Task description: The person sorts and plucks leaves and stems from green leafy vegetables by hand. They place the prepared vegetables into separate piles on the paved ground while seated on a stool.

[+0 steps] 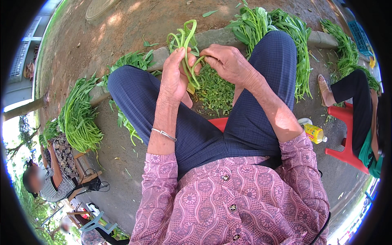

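Observation:
In my left hand (177, 73) is a small bunch of green leafy-vegetable stems (190, 33), with the curled ends standing above the thumb. My right hand (228, 62) pinches one thin stem (200, 59) between thumb and fingertips, just right of the bunch. How far that stem runs into the left hand is hidden by the fingers. Below both hands, a heap of torn green leaves and bits (217, 92) lies on the ground between my feet.
Leafy bundles lie along the stone kerb (214, 38): one by my right knee (254, 26), another to the left (79, 116). A yellow-labelled bottle (314, 133) lies at right near a red plastic stool (346, 122). People sit on both sides; one wears a striped top (58, 186).

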Tool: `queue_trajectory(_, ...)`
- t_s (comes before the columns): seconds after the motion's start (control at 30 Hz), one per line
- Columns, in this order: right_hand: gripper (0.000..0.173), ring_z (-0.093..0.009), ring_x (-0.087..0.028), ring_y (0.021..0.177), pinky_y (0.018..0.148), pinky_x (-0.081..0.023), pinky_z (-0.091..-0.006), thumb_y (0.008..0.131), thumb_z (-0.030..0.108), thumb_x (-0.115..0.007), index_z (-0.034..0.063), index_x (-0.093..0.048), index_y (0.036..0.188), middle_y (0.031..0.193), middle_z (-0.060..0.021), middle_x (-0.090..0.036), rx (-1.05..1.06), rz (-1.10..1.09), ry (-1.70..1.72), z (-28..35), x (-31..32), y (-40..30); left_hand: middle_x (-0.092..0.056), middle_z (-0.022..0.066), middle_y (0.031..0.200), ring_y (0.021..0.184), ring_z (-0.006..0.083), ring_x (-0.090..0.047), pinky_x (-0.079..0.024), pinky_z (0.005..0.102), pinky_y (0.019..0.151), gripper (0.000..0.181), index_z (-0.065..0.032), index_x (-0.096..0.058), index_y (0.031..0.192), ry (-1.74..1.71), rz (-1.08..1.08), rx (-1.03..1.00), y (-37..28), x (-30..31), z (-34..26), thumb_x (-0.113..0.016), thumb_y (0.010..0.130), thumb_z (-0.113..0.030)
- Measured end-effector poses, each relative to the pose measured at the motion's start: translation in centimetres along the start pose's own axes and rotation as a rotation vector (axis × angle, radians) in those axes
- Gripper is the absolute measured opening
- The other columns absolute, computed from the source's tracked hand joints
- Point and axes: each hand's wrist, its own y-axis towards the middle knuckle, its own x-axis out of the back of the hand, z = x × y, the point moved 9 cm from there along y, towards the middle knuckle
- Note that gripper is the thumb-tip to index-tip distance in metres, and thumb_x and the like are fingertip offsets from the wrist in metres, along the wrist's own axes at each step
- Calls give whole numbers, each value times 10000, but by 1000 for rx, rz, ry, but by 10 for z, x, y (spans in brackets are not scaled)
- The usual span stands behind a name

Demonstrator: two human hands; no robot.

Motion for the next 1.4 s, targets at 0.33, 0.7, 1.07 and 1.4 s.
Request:
queue_trajectory(0.33,118,-334,-595,714,607,-480,-396,848,100,-547,3,-556,915,796,-135,-584,-67,73,-161,-3,-11,-3,-496,26,678,609,177,-493,-422,301,585,267,-24,-510,1001,-38,-73,0,1,8,-1,-533,913,-275)
queue_trajectory(0.7,105,-355,-590,733,629,-470,-418,846,115,-529,16,-559,866,796,-152,-592,-153,63,-123,-13,-16,0,-516,34,668,566,149,-487,-392,279,530,279,-14,-495,994,58,-65,-52,5,5,-5,-527,901,-275)
queue_trajectory(1.07,90,-371,-583,696,604,-459,-413,850,96,-498,21,-545,836,726,-166,-573,-197,16,-59,-18,-16,2,-475,1,655,558,147,-455,-369,277,532,253,-43,-515,995,36,-85,-39,10,8,0,-512,905,-280)
queue_trajectory(1.4,116,-320,-600,624,576,-460,-376,824,96,-527,-10,-570,803,687,-178,-591,-297,-7,23,-22,-12,4,-467,-6,663,568,135,-450,-366,272,534,257,-49,-507,1006,3,-69,-29,9,4,-1,-508,911,-289)
